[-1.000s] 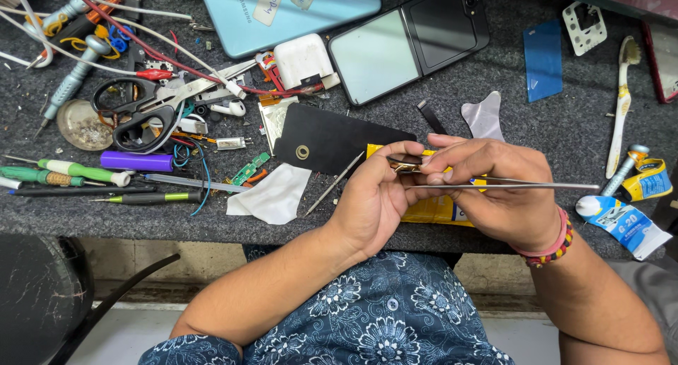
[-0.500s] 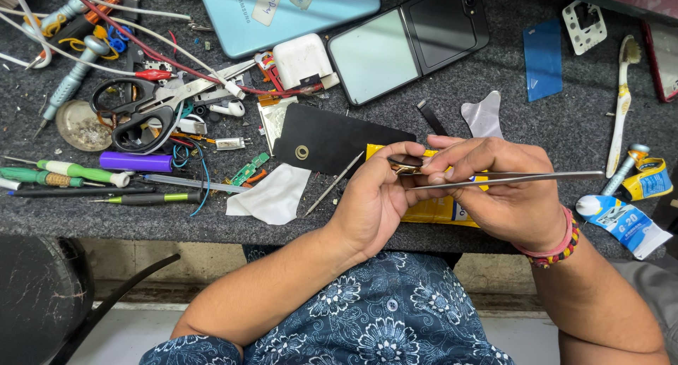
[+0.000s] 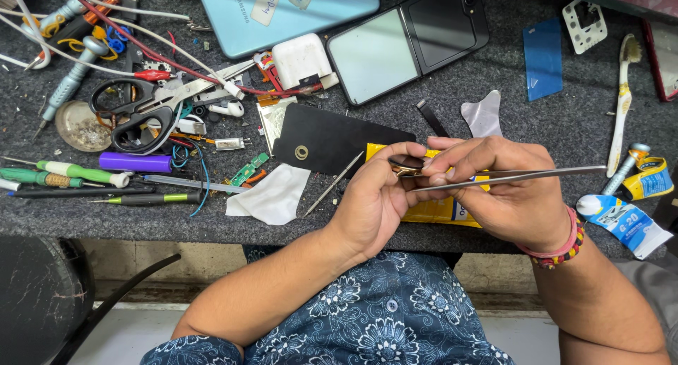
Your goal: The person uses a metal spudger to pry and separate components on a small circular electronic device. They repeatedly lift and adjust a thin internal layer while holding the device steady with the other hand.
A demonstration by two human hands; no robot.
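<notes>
Left hand pinching a small part between thumb and fingertips over the bench edge, right hand closed on tweezers, tips touching the part, yellow packet below, black cover just beside.

dark blue garment with pale floral print — pink band and beaded bracelet at the right wrist

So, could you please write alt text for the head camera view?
A person's left hand holds a small dark part while the right hand works on it with metal tweezers, above a grey workbench cluttered with scissors, screwdrivers and a folding phone.
</notes>
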